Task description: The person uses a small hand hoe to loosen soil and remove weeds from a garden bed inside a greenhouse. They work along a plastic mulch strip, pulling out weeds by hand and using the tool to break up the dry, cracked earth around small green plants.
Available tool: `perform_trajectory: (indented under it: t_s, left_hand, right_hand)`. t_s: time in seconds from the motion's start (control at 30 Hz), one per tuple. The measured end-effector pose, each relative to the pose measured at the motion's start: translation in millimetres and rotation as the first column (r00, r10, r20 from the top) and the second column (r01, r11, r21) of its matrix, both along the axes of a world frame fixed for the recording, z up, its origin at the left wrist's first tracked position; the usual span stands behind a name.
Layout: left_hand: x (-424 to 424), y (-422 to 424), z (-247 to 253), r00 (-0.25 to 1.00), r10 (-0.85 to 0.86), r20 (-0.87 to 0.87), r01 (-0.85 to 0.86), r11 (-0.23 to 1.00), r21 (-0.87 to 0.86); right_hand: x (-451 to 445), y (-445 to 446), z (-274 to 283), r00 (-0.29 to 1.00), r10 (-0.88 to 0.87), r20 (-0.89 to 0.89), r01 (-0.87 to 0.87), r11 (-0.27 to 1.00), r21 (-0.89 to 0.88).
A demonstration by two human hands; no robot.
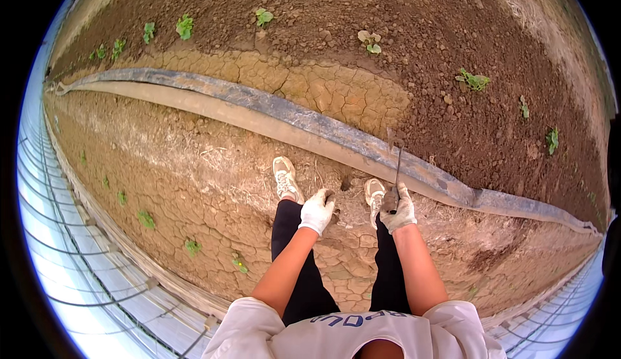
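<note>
My right hand, in a soiled white glove, is closed around the dark handle of a small hand hoe or hand rake. The tool's thin metal shaft points away from me; its head lies over the flat hose and its exact shape is hard to make out. My left hand, also gloved, hangs above the path with its fingers curled. Dark marks show at its fingertips, and whether it grips anything is unclear. Between and below the hands are my left shoe and right shoe.
A long flat plastic hose crosses the ground before me. Beyond it lie a cracked dry soil patch and loose dark soil with seedlings. More seedlings grow behind left, near the greenhouse's film wall.
</note>
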State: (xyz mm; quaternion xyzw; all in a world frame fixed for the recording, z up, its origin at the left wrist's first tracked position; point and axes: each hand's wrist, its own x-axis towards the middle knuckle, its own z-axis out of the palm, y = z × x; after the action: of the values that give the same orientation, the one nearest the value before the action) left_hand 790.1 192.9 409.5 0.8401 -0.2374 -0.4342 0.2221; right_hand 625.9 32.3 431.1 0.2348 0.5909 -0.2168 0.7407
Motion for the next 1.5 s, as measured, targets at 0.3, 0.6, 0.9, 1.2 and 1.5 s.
perform_trajectory:
  t_s: [0.3,0.6,0.9,1.2,1.5]
  left_hand:
    - [144,-61,-28,0.875,-0.475,0.092,0.458,0.875,0.157]
    - [198,-96,-44,0.685,-0.584,0.436,0.648,0.761,0.001]
    - [149,-63,-26,0.509,-0.812,0.285,0.844,0.537,0.022]
    - [165,-119,-44,-0.034,-0.994,0.100,0.782,0.035,0.622]
    - [336,-183,83,-0.039,-0.686,0.727,0.309,0.683,0.661]
  right_hand:
    - [11,-45,-46,0.975,-0.139,0.175,0.151,0.987,-0.056]
    - [-15,-54,-14,0.935,-0.122,0.332,0.287,0.810,-0.511]
    - [-61,37,10,0.829,-0.162,0.536,0.484,0.687,-0.542]
    - [-110,79,46,0.957,-0.099,0.271,0.266,0.668,-0.695]
    - [-137,44,84,0.926,-0.360,-0.114,0.035,0.382,-0.924]
